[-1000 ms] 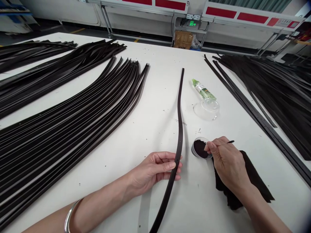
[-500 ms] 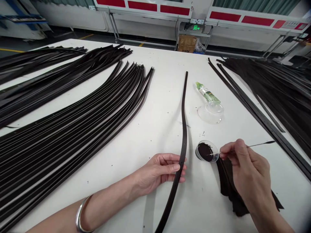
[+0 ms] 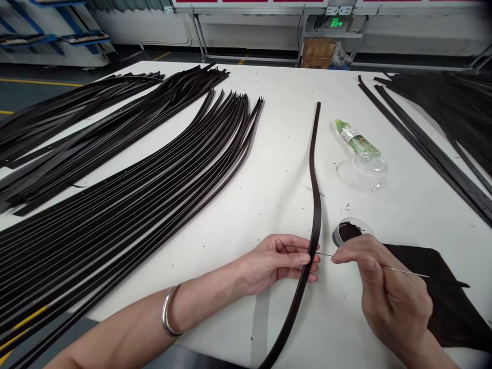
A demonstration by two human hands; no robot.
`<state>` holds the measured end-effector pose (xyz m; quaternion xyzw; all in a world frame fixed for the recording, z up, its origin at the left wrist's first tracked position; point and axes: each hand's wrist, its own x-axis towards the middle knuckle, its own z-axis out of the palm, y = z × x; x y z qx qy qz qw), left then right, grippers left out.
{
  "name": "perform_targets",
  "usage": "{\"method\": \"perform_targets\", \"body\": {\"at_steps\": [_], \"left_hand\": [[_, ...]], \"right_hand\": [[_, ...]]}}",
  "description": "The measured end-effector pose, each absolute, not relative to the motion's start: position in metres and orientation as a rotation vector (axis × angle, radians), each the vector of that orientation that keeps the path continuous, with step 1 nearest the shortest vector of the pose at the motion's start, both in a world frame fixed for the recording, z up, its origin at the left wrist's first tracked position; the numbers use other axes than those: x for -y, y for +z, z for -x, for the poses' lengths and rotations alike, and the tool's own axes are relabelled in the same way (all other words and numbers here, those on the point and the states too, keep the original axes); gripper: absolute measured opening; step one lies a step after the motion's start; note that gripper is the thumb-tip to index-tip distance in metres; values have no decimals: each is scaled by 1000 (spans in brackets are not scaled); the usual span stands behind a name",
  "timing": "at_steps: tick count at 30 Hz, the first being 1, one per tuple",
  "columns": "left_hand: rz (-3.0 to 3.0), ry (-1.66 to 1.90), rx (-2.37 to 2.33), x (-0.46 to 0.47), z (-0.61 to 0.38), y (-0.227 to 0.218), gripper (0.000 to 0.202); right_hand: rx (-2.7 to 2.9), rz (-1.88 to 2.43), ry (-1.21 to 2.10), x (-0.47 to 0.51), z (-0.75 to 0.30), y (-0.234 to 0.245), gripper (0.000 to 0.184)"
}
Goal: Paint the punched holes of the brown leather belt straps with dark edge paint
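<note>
My left hand [image 3: 284, 261] pinches a long dark strap [image 3: 315, 205] between thumb and fingers, holding it up off the white table. The strap has small holes and curves from the far end down to the bottom edge. My right hand [image 3: 388, 287] is closed on a thin metal rod [image 3: 407, 271] with a dark flattened end. The rod's tip meets the strap's right edge beside my left fingertips. Just behind my right hand stands a small clear cup [image 3: 340, 234] of dark liquid, partly hidden by that hand. A dark cloth [image 3: 449, 312] lies under my right wrist.
Many dark straps [image 3: 165, 169] lie side by side on the left, with more piles behind. A green bottle [image 3: 357, 138] and a clear plastic lid [image 3: 363, 173] lie beyond the cup. More dark strips [image 3: 434, 148] cover the right side of the white table [image 3: 284, 118].
My right hand has moved the rod's tip out of the cup and over to the strap's edge. My left hand keeps its hold. The whole view has shifted somewhat.
</note>
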<state>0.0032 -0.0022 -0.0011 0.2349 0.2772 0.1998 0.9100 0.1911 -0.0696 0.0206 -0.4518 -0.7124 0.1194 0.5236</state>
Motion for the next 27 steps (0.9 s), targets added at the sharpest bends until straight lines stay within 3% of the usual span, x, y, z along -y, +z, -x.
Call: {"method": "perform_targets", "body": {"at_steps": [27], "left_hand": [[-524,413,-544,1,-3,0,24]], "right_hand": [[1847,1066,221,69,-187,21,33]]}}
